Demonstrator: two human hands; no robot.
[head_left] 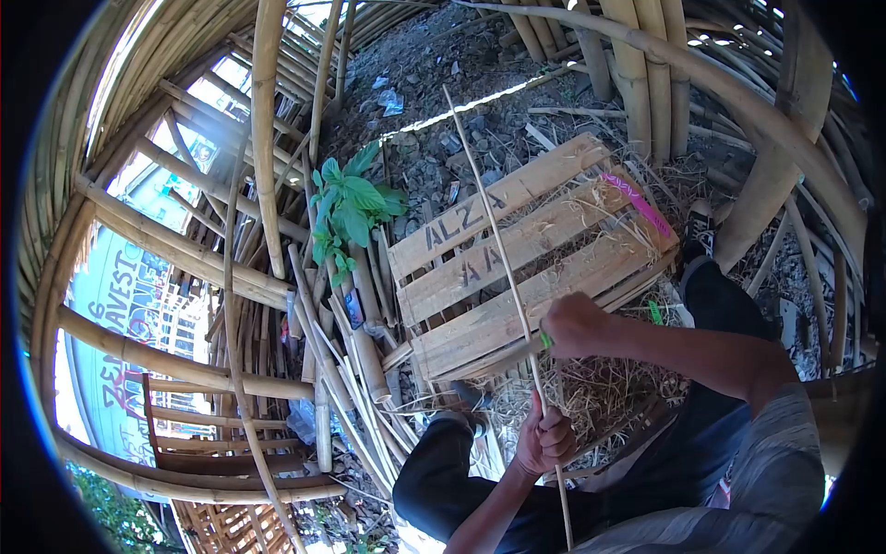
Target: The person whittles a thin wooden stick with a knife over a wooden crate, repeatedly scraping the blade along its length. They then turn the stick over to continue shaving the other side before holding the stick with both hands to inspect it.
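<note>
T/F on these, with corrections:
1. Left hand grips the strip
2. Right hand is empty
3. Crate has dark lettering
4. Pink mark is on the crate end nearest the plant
1. The left hand grips a long, thin, pale bamboo strip. True.
2. The right hand is empty. False: it holds a knife with green at its handle, blade across the strip.
3. The pale wooden slatted crate bears dark lettering. True.
4. The bright pink mark is on the crate end nearest the green leafy plant. False: it's at the opposite end.
</note>
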